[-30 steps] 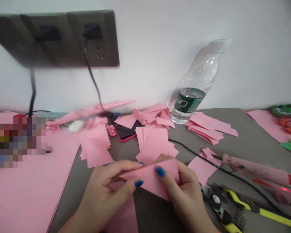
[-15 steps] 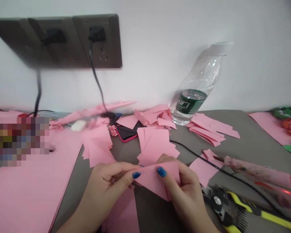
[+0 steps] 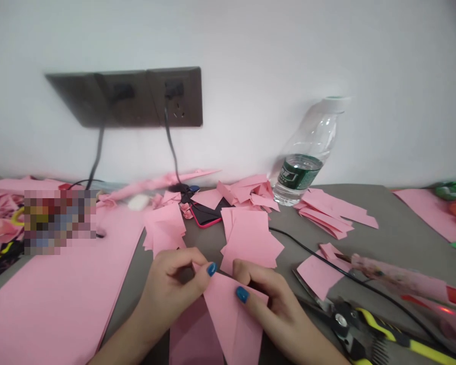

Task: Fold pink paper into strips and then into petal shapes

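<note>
Closest to the person, both hands meet over the front edge of the grey table [image 3: 403,228]. The left hand [image 3: 171,289] pinches the top corner of a folded pink paper piece [image 3: 231,324] between thumb and curled fingers. The right hand [image 3: 277,312] clamps the same piece from the other side, its blue-nailed thumb pressed flat on the paper and the fingers tucked behind it. The piece hangs just above the table, point downward, over another pink sheet [image 3: 192,339] lying under the wrists

Just right of the right hand lie yellow-handled pliers [image 3: 351,327], and beyond them a long pink-wrapped tool [image 3: 399,276] with a black cable [image 3: 315,248] running past it. To the left a large pink sheet [image 3: 61,294] covers that side of the table

Behind the hands sit two loose stacks of pink squares, one in the middle [image 3: 251,238] and one left of it [image 3: 163,228]. Farther back a dark phone with a red edge [image 3: 207,215] peeks out from under paper scraps, and a pile of folded pink strips [image 3: 334,205] lies to the right. A clear plastic bottle [image 3: 307,152] with a green label leans against the white wall, and a dark socket panel [image 3: 137,99] is mounted there with two plugs in it
</note>
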